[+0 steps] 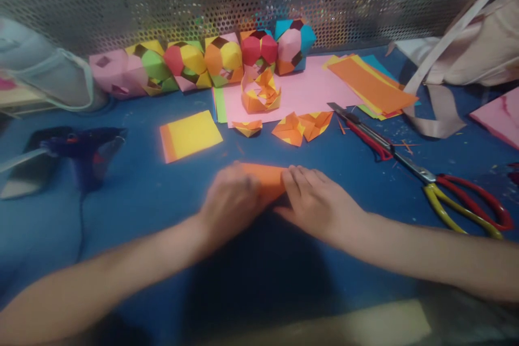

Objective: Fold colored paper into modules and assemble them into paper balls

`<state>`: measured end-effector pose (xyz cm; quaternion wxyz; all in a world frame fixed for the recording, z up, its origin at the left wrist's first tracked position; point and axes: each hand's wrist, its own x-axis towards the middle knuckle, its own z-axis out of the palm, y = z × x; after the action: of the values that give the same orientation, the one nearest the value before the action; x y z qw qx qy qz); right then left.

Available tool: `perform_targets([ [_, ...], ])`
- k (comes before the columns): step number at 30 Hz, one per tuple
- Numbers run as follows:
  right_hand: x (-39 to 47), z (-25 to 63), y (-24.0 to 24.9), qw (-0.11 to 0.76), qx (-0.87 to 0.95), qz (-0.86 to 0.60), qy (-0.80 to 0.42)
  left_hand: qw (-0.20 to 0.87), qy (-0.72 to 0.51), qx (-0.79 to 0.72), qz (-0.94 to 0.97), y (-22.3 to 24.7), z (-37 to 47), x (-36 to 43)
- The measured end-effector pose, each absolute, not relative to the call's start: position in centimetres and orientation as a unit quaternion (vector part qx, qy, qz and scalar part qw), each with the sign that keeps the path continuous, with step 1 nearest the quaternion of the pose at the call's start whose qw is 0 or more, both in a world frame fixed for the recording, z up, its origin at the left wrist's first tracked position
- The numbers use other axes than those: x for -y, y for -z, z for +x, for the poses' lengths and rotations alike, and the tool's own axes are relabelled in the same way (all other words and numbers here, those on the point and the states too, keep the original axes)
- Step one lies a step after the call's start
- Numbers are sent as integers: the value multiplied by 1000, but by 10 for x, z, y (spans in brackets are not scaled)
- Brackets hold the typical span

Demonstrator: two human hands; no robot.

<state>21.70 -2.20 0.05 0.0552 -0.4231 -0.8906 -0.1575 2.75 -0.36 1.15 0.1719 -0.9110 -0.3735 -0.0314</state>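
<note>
Two-handed, held a piece of orange paper [270, 179] over the middle of the blue surface [154, 200], with one end under each hand. Had the left hand [233, 194] curled in across the paper's left part, fingers blurred; could not tell pinching from pressing there. Had the right hand [320, 197] loosely unfolded, fingers side by side and a little bent, tips touching the paper's right end, thumb stretched apart from them on the near side. Had a stack of yellow and orange paper [197, 135] beyond the left hand, and straight past the held paper a small folded piece [247, 128], with two touching orange-and-yellow pieces [292, 128] to its right. Had scissors [427, 175] beyond the right forearm [421, 251]. Further out, saw an orange cup-like form [261, 101] on a pink sheet [310, 89], then a row of many-coloured paper balls [192, 62] before a perforated metal panel [174, 5]. At far left, saw a glue gun [83, 154].
</note>
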Motion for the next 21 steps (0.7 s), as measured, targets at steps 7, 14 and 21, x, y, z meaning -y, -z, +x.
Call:
perform_targets([
  [7, 4, 226, -16, 57, 903, -411, 112, 103, 43, 426, -898, -17, 19, -21],
  [14, -16, 234, -18, 116, 907, -398, 78, 30, 137, 376, -916, -12, 14, -28],
  [21, -21, 231, -8, 279, 850, -445, -34, -177, 311, 443, -822, -6, 17, -19],
])
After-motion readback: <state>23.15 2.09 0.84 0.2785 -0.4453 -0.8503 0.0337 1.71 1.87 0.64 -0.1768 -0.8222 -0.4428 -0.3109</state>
